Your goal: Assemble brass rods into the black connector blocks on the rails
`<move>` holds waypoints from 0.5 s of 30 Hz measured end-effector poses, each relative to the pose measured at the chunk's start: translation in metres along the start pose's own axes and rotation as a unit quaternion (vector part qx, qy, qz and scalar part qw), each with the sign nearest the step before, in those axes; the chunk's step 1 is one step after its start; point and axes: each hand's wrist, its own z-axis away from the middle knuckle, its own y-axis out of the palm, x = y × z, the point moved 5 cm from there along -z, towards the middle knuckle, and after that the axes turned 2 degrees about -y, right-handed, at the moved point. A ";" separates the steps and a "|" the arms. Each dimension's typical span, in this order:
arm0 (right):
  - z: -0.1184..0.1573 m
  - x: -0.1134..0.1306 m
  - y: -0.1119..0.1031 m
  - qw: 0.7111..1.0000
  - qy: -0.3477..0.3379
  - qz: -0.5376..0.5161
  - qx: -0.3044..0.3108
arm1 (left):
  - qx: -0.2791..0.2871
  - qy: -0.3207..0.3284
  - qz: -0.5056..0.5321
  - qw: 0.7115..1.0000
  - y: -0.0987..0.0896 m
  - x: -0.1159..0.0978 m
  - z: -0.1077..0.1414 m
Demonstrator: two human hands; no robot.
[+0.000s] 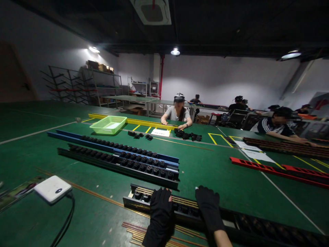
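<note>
1. Green workbench [205, 181]: rails [113, 151] lie parallel, seemingly for orderly access.
2. Left hand [160, 214] and right hand [209, 207], gloved, rest open on the black rail [185, 213] — no grip evident.
3. Brass rods [185, 201] sit in that rail, loose rods [146, 233] just below — apparently kept within reach.

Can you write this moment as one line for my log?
left grip: black glove, over black rack | right grip: black glove, near brass rods | nearby: white box

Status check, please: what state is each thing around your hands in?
Left hand: black-gloved, open, over the black rail
Right hand: black-gloved, open, at the rail
Black rail: holds brass rods and black fittings
Loose brass rods: lying on the mat
Blue rail: lined with black fittings
White box: cable attached
</note>
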 end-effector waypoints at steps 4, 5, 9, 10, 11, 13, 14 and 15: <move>0.002 0.003 -0.001 0.999 -0.020 0.017 0.043 | 0.012 -0.021 -0.002 1.000 0.004 0.002 0.004; 0.001 0.004 -0.002 0.999 -0.026 0.021 0.042 | 0.016 -0.027 0.000 1.000 0.005 0.002 0.005; -0.001 0.003 0.000 0.999 -0.031 0.022 0.037 | 0.035 -0.033 0.009 0.999 0.013 0.004 0.011; -0.002 0.003 0.003 0.999 -0.029 0.021 0.035 | 0.033 -0.029 0.009 0.999 0.014 0.005 0.013; -0.004 0.003 0.005 0.999 -0.028 0.020 0.033 | 0.028 -0.023 0.009 0.999 0.015 0.005 0.013; -0.007 0.003 0.010 0.999 -0.033 0.018 0.027 | 0.012 -0.009 0.012 1.000 0.016 0.006 0.014; -0.009 0.004 0.012 0.999 -0.037 0.017 0.027 | 0.005 -0.007 0.015 1.000 0.016 0.006 0.014; -0.011 0.005 0.013 0.999 -0.040 0.016 0.032 | 0.000 -0.008 0.020 1.000 0.016 0.006 0.013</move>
